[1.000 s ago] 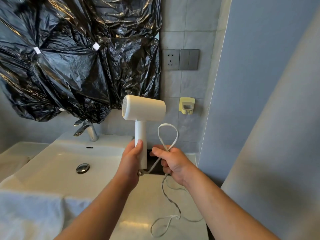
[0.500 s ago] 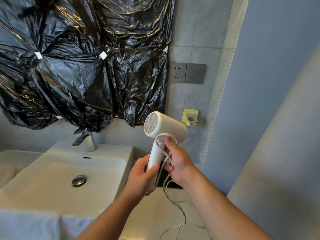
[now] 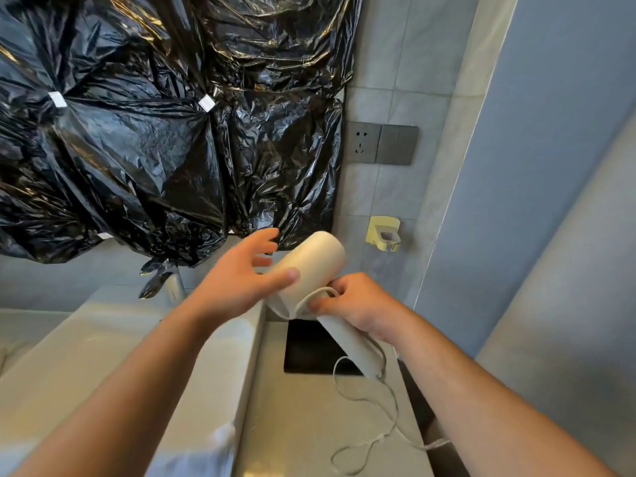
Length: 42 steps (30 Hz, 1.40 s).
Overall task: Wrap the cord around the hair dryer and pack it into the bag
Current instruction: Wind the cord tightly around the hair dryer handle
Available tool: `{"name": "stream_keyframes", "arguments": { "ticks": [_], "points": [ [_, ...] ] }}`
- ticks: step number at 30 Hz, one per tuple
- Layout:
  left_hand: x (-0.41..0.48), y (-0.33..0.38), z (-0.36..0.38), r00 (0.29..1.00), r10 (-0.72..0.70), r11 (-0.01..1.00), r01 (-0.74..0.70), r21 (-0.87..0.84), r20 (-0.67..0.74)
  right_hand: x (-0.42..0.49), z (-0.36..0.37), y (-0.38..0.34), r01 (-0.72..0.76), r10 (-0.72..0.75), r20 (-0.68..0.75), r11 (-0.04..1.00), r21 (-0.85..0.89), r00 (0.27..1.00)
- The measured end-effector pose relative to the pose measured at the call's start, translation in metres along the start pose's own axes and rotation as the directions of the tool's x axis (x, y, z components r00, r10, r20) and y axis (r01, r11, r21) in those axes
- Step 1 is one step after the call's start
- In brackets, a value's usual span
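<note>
While your right hand (image 3: 358, 304) curls round the top of the handle of the hair dryer (image 3: 318, 261), its fingers (image 3: 339, 287) are clamped there and pin a loop of the cord (image 3: 380, 425) against the handle just below the barrel. You hold the white dryer tilted above the bench (image 3: 303, 435), with the barrel pointing up and away from you toward the wall and the handle slanting down to your right, out from under your palm. Your left hand (image 3: 237, 282) is at the near end of the barrel with its fingers (image 3: 263, 237) spread apart and mostly straight; only the thumb plainly rests on the barrel's side, and you cannot tell whether the other fingers touch it. From the foot of the handle the cord hangs down and trails in loose loops across the bench toward its right edge; how many turns already lie round the handle is hidden by your right hand. Under the dryer, a dark rectangular thing (image 3: 309, 349) lies on the bench, too plain to identify. To your left sits the white sink (image 3: 103, 356) with its chrome faucet (image 3: 161, 282) at the back, and crumpled black plastic sheeting (image 3: 137, 139) covers the wall above it. On the tiled wall to the right of the sheeting are a grey socket (image 3: 364, 142) with a switch (image 3: 399, 145) touching its side, and lower down a small yellow holder (image 3: 383, 234).
</note>
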<state>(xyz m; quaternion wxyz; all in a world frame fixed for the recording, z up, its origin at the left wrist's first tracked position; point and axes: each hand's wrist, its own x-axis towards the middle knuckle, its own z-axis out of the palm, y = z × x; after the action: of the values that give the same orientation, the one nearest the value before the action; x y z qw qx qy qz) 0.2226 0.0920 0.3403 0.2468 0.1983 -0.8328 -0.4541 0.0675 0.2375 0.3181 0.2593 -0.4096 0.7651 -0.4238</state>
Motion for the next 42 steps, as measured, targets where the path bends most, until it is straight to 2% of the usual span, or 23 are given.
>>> {"name": "stream_keyframes", "arguments": {
  "ticks": [2, 4, 6, 9, 11, 15, 18, 20, 23, 25, 27, 28, 29, 31, 33, 35, 38, 40, 42],
  "points": [
    [0.009, 0.010, 0.003, 0.992, -0.022, 0.979, -0.004, 0.203, 0.126, 0.004, 0.003, -0.008, 0.024, -0.015, 0.049, 0.983, -0.183, 0.999],
    [0.014, 0.010, 0.006, 0.984, -0.074, 0.955, 0.022, 0.296, 0.164, 0.006, 0.006, -0.015, 0.044, -0.025, 0.067, 0.952, -0.302, 0.997],
    [0.017, 0.000, 0.008, 0.980, -0.109, 0.980, 0.078, 0.185, 0.165, 0.008, 0.008, -0.021, 0.052, -0.028, 0.071, 0.928, -0.369, 0.997],
    [0.019, -0.018, 0.009, 0.955, -0.155, 0.967, 0.200, -0.159, 0.254, 0.010, 0.012, -0.029, 0.065, -0.019, 0.105, 0.892, -0.447, 0.994],
    [0.016, -0.024, 0.011, 0.944, -0.192, 0.942, 0.254, -0.220, 0.267, 0.012, 0.015, -0.030, 0.076, -0.017, 0.124, 0.869, -0.489, 0.992],
    [0.011, -0.037, 0.016, 0.967, -0.254, 0.932, 0.250, -0.261, 0.018, 0.017, 0.001, -0.038, 0.078, -0.042, 0.079, 0.840, -0.536, 0.996],
    [0.010, -0.039, 0.016, 0.955, -0.264, 0.919, 0.205, -0.336, -0.139, 0.019, -0.022, -0.048, 0.016, -0.089, -0.079, 0.754, -0.656, 0.993],
    [0.011, -0.037, 0.013, 0.943, -0.260, 0.914, 0.171, -0.367, -0.206, 0.023, -0.032, -0.050, -0.042, -0.117, -0.192, 0.745, -0.665, 0.974],
    [0.017, -0.040, 0.004, 0.931, -0.238, 0.926, 0.132, -0.353, -0.276, 0.029, -0.043, -0.050, -0.045, -0.111, -0.282, 0.868, -0.494, 0.953],
    [0.020, -0.044, -0.001, 0.913, -0.214, 0.945, 0.102, -0.311, -0.348, 0.026, -0.049, -0.052, -0.031, -0.039, -0.207, 0.945, -0.326, 0.978],
    [0.022, -0.045, -0.004, 0.890, -0.172, 0.959, 0.053, -0.278, -0.422, 0.019, -0.053, -0.056, -0.062, 0.057, -0.062, 0.994, -0.090, 0.996],
    [0.021, -0.044, -0.005, 0.878, -0.155, 0.963, 0.032, -0.267, -0.453, 0.014, -0.054, -0.057, -0.089, 0.085, 0.040, 0.991, 0.100, 0.996],
    [0.021, -0.043, -0.005, 0.868, -0.144, 0.965, 0.017, -0.260, -0.475, 0.012, -0.053, -0.056, -0.123, 0.082, 0.142, 0.942, 0.313, 0.986],
    [0.019, -0.040, -0.004, 0.855, -0.118, 0.963, -0.024, -0.267, -0.505, 0.012, -0.043, -0.051, -0.158, 0.010, 0.246, 0.793, 0.588, 0.969],
    [0.017, -0.038, 0.001, 0.841, -0.100, 0.956, -0.067, -0.285, -0.531, 0.018, -0.022, -0.043, -0.125, 0.007, 0.178, 0.741, 0.660, 0.984],
    [0.015, -0.035, 0.006, 0.836, -0.084, 0.942, -0.111, -0.318, -0.542, 0.027, -0.001, -0.034, -0.067, 0.100, -0.010, 0.733, 0.677, 0.995],
    [0.013, -0.037, 0.012, 0.837, -0.086, 0.907, -0.158, -0.390, -0.541, 0.033, 0.016, -0.029, -0.012, 0.218, -0.198, 0.699, 0.715, 0.956],
    [0.013, -0.039, 0.015, 0.844, -0.098, 0.879, -0.175, -0.443, -0.527, 0.033, 0.019, -0.029, 0.030, 0.232, -0.249, 0.671, 0.740, 0.940],
    [0.011, -0.040, 0.020, 0.857, -0.084, 0.858, -0.196, -0.474, -0.508, 0.035, 0.022, -0.032, 0.052, 0.190, -0.227, 0.646, 0.762, 0.955]
  ]
}}
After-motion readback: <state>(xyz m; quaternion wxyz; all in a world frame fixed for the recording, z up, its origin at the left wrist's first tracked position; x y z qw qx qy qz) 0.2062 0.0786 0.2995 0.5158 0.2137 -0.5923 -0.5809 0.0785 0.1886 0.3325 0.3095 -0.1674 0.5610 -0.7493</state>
